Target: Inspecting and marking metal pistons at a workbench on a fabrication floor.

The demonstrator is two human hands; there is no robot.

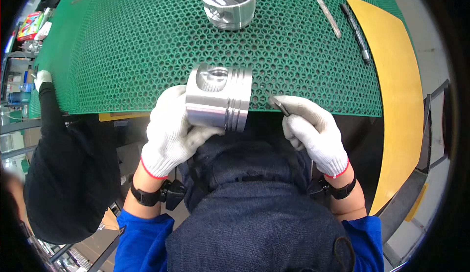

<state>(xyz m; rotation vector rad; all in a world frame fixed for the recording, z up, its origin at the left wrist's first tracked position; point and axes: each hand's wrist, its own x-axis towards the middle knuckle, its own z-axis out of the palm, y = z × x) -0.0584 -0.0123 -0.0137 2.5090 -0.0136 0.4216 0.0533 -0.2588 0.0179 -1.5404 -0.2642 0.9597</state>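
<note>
A silver engine piston (pixel 208 106) lies on its side in my left hand (pixel 170 130), held at the near edge of the green mat. Its ring grooves face right, and the pin hole shows on top. The white-gloved fingers wrap its left and lower side. To the right, apart from the piston, my right hand (pixel 313 131) is closed on a thin dark tool (pixel 279 104). The tool's tip points up and left toward the grooves; its exact kind is too small to make out. A second piston (pixel 228 5) stands on the mat farther off, its hollow end up.
A green honeycomb mat (pixel 147 52) covers the table. A black marker (pixel 356 33) and a clear thin stick (pixel 328 16) lie at the far right, beside a yellow board (pixel 396 86). At left, a person in black reaches a gloved hand (pixel 43 79) over the table.
</note>
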